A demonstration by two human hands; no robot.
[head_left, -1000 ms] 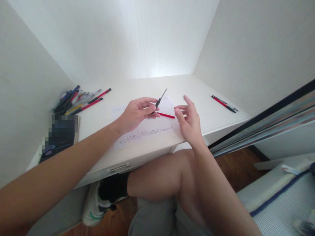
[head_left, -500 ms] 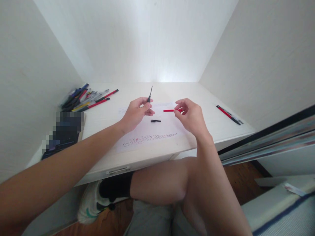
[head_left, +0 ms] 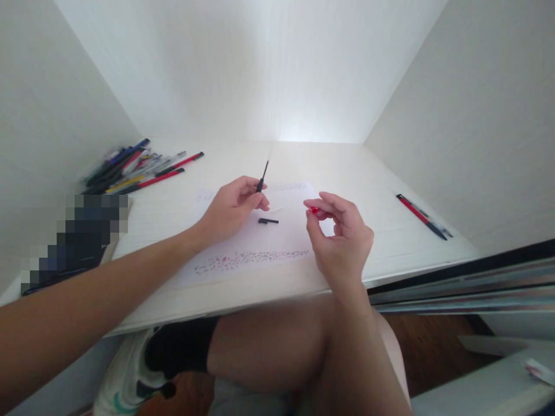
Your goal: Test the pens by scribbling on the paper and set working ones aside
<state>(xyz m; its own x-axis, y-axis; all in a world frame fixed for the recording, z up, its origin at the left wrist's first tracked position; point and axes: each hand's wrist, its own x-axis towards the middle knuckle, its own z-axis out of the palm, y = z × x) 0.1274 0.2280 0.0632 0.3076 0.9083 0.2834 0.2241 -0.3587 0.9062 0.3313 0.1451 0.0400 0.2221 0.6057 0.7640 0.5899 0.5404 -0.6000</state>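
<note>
My white desk (head_left: 359,173) fits into a nook, with a pale back wall (head_left: 260,75) behind it and a side wall on either hand; a bright patch of light sits low on the back wall. A sheet of paper (head_left: 286,240) lies on the desk in front of me, with small dark and reddish writing along its near edge, too blurred to read. My left hand (head_left: 232,208) pinches a black stick (head_left: 260,185) with a thin tip pointing up and away, above the paper. My right hand (head_left: 342,237), to the right and over the paper's edge, has thumb and fingertips closed on a red piece (head_left: 313,210); just a bit of red shows, so I cannot tell its length. A black cap (head_left: 269,221) lies on the paper between my hands, and just beyond it is a pale sliver (head_left: 276,210) that I can barely make out. A heap of pens (head_left: 134,170) is at the far left, too tangled to count, and a red and black pen (head_left: 420,215) rests near the right wall. The dark thing (head_left: 87,237) at the left is blotted into squares. Below the desk, my shoe (head_left: 124,378) is cut off by the lower edge, and brown floor (head_left: 429,341) shows at the right.
</note>
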